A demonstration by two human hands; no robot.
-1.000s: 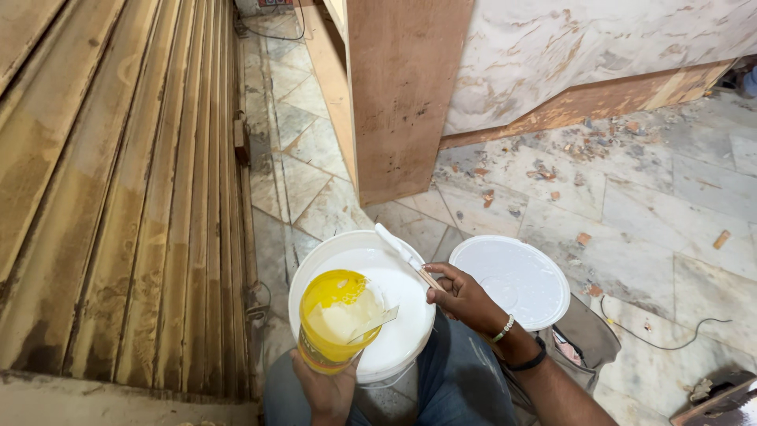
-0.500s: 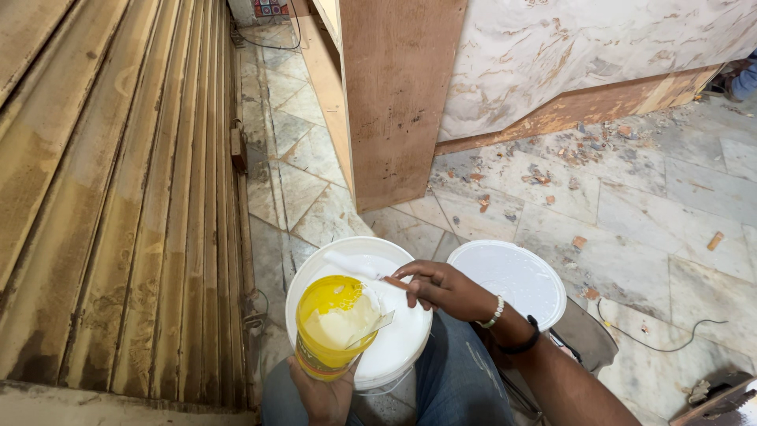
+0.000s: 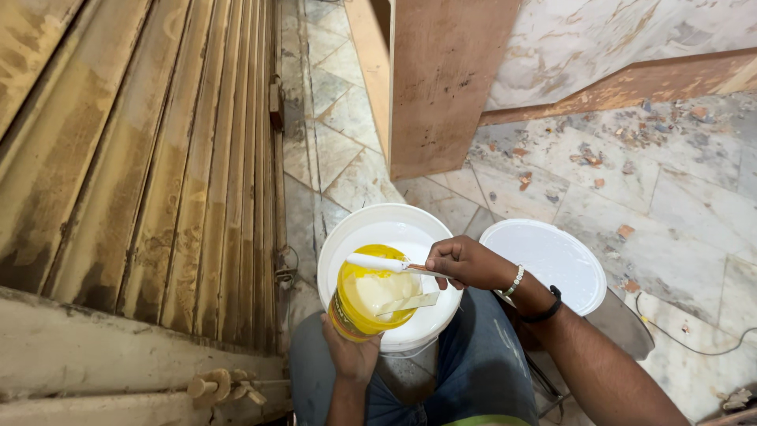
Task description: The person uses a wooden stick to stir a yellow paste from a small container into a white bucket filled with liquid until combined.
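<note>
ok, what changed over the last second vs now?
The right hand swung its paste-coated stick from over the white bucket leftward; the stick now lies across the mouth of the yellow container. The left hand grips that container from below over the bucket as before. The white lid stays on the floor beside the bucket.

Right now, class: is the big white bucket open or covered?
Open. The white bucket shows white paste inside, and its round white lid lies on the floor beside it.
</note>
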